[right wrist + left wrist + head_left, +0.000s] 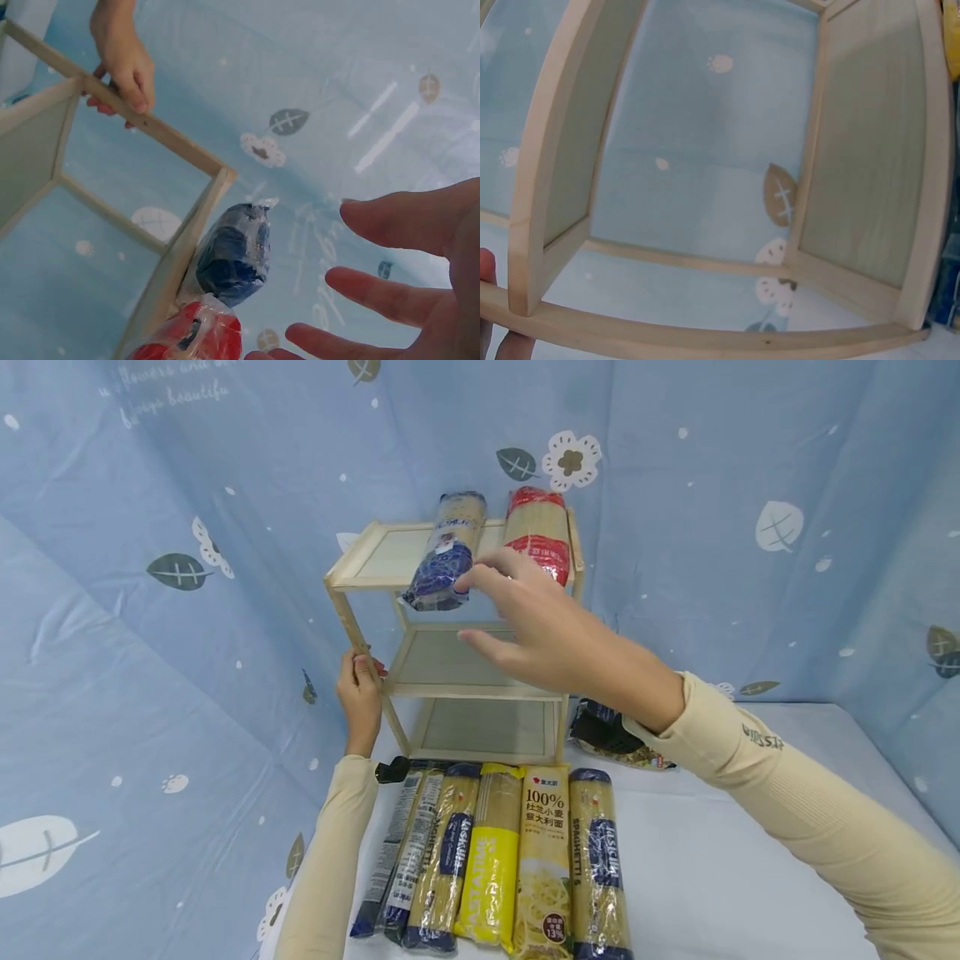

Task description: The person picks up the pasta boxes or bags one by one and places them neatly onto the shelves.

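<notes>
Gripping left front post (350,622) of wooden three-tier rack (476,692) with left hand (362,693). Holding nothing with right hand (543,628), with spread, slightly bent fingers just beside blue-labelled pasta pack (447,550), though apart from it in right wrist view. Have that pack lying on top shelf (401,556), left of red-labelled pasta pack (537,527), with blue end past front edge. Can see on white table (705,852), in front of rack, two spaghetti packs (600,860) with yellow pasta pack (489,868) and cream 100% pasta pack (543,868) between them.
</notes>
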Action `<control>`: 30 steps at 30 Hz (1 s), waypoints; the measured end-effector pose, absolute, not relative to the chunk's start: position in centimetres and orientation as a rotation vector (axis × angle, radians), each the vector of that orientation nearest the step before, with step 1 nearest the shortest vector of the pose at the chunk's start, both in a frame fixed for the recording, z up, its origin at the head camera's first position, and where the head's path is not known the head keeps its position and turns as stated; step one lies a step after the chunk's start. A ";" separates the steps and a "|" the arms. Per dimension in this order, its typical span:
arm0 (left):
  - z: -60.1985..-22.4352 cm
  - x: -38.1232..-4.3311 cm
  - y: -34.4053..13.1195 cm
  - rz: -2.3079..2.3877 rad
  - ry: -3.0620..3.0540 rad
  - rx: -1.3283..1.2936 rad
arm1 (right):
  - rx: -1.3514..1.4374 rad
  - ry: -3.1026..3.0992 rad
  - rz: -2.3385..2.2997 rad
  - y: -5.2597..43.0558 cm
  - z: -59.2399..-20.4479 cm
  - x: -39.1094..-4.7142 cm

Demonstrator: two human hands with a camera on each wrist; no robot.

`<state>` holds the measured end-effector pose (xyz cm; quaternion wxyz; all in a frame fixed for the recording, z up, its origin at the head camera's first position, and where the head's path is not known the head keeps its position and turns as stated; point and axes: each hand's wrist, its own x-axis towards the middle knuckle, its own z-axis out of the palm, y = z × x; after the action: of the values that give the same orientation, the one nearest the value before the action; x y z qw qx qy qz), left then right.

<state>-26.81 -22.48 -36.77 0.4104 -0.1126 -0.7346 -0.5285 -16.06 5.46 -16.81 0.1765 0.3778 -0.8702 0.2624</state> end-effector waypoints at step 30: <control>-38.7 -28.9 -23.8 -1.361 -1.863 -0.238 | 1.102 -2.499 0.699 11.6 -23.1 -11.3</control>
<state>-28.92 -23.76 -38.75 0.3995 -0.0940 -0.7364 -0.5379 -11.26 11.57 -23.09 0.1603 0.3857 -0.8749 0.2449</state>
